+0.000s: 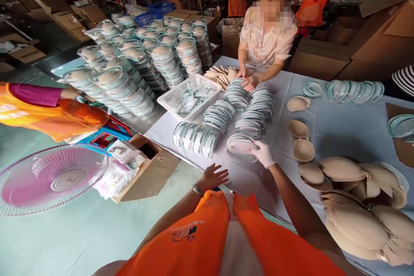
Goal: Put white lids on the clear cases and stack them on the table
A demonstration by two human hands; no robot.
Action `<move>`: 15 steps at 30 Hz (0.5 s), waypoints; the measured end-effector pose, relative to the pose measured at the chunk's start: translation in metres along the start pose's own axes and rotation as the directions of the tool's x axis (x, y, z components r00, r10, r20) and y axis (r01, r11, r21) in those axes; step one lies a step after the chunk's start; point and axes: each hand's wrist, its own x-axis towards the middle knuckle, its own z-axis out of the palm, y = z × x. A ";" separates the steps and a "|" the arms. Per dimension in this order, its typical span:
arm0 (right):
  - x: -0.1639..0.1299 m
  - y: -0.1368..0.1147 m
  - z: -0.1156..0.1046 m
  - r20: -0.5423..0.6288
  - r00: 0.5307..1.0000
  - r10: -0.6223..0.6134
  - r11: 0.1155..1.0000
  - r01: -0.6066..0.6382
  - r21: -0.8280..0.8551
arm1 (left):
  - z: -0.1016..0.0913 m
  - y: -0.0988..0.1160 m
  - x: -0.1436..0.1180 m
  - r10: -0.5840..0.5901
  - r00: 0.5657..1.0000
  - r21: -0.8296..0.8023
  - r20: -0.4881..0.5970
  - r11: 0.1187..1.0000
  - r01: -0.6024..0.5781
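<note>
My right hand (263, 154), in a white glove, pinches the rim of a clear round plastic case (239, 148) at the near end of a slanted row of cases (250, 123). My left hand (212, 178) is held in front of my body at the table's near edge, bare, its fingers apart and nothing in it. A second row of pale-green-edged plastic cases (196, 139) lies just beyond it. Across the table, a co-worker's hands (247, 81) touch the far end of the rows of cases.
A white basket (190, 115) with small packets stands left of the rows. Tall stacks of filled cases (123, 90) rise behind it. Beige bra cups (355, 220) pile up at the right. A pink fan (19, 181) and an open carton (152, 177) are at the left.
</note>
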 end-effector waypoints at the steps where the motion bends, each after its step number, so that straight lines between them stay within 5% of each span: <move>1: 0.010 0.004 0.006 -0.019 1.000 0.004 1.000 -0.005 -0.031 | -0.012 0.000 -0.003 0.001 0.999 -0.024 -0.039 1.000 -0.002; 3: 0.025 0.007 0.015 -0.042 0.999 -0.002 0.998 -0.001 -0.064 | -0.035 0.004 -0.012 0.102 0.988 -0.033 -0.112 0.994 -0.106; 5: 0.029 0.002 0.023 -0.139 0.990 0.013 0.993 -0.030 -0.116 | -0.058 0.015 -0.022 0.328 0.927 0.092 -0.184 0.944 -0.317; 8: 0.022 -0.026 0.043 -0.314 0.948 -0.046 0.992 0.007 -0.123 | -0.081 0.053 -0.032 0.721 0.668 0.528 -0.185 0.646 -0.551; 10: 0.020 -0.062 0.063 -0.278 0.947 -0.161 0.987 0.158 -0.031 | -0.089 0.095 -0.032 0.851 0.522 0.809 -0.057 0.345 -0.475; 12: 0.023 -0.104 0.085 -0.150 0.957 -0.249 0.960 0.264 0.095 | -0.091 0.142 -0.025 0.856 0.507 0.964 0.100 0.043 -0.263; 15: 0.034 -0.149 0.111 -0.007 0.963 -0.271 0.950 0.268 0.158 | -0.087 0.197 -0.006 0.732 0.658 0.978 0.179 -0.208 -0.035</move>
